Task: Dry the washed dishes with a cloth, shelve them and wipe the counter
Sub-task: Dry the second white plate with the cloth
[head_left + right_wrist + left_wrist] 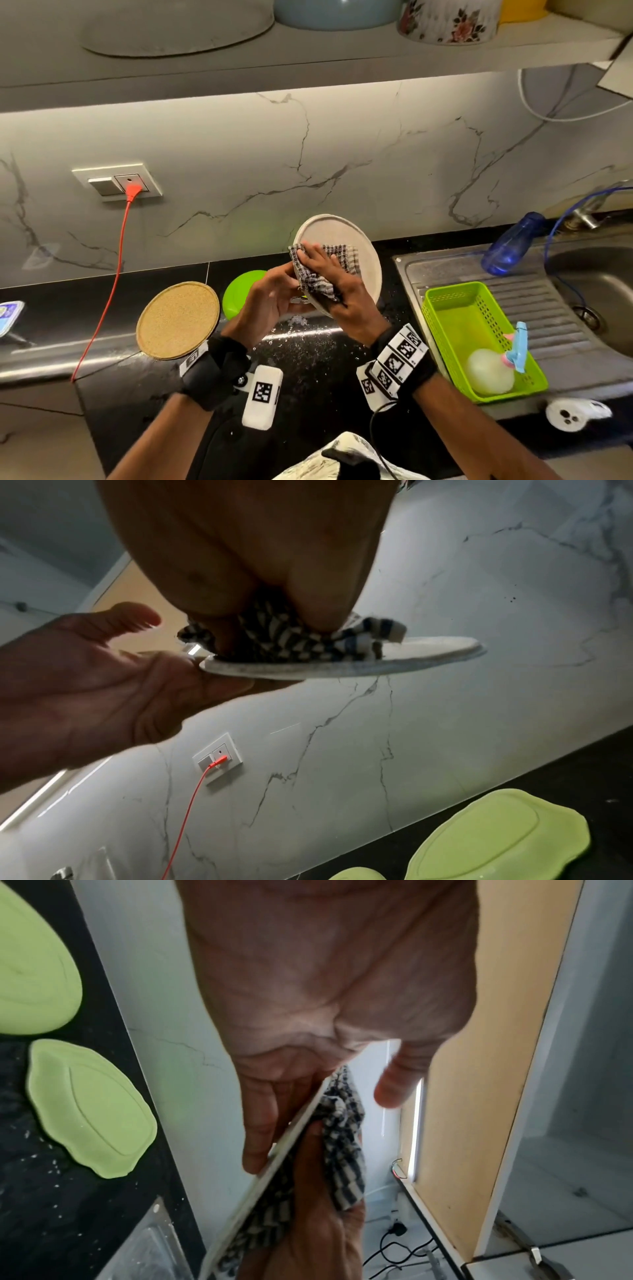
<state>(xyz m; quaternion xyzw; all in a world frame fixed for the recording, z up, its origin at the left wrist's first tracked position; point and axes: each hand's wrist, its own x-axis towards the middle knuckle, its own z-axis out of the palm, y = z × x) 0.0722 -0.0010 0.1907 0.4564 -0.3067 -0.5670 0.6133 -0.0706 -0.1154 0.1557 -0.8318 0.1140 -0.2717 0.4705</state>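
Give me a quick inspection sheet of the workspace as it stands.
Surface: black counter, water drops on it below the hands.
Job's things: pale plate held tilted above the counter; checked cloth pressed on its face.
Clutter: cork mat, green lid, green basket on the sink drainboard, blue bottle.
Grips: left hand supports the plate's edge; right hand presses the cloth.
Cables: orange cord plugged into the wall socket.
Surroundings: marble wall, shelf with bowls above.
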